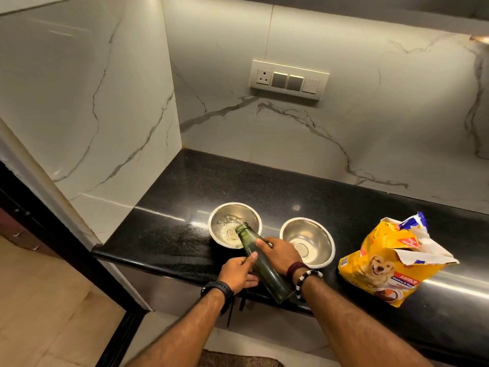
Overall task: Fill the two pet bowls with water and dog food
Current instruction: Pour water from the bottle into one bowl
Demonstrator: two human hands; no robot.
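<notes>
**Water Goes Into the First of Two Steel Bowls**

A black granite counter (344, 205) runs along a marble-look wall, its left end butting against a side panel of the same stone. Left of the left bowl (225, 223), the counter is bare up to that corner; beyond its rounded front edge the tiled floor opens out.

The left bowl sits near the front edge, with water splashing inside it. A green glass bottle (262, 266) is tipped steeply, its open mouth over the bowl's near-right rim and its base hanging out past the counter edge toward the person. The left hand (238, 274), a dark watch on its wrist, touches the bottle's left side with the thumb, fingers loose beneath; whether it truly grips cannot be told. The right hand (280, 252), wearing beaded bracelets, is wrapped around the bottle's upper body.

Just right of the left bowl, apart from it, stands the right bowl (315, 234), with no water or food inside. Farther right lies a torn-open yellow dog food bag (381, 266), close to the front edge. A switch panel (289, 80) is on the wall above the bowls.
</notes>
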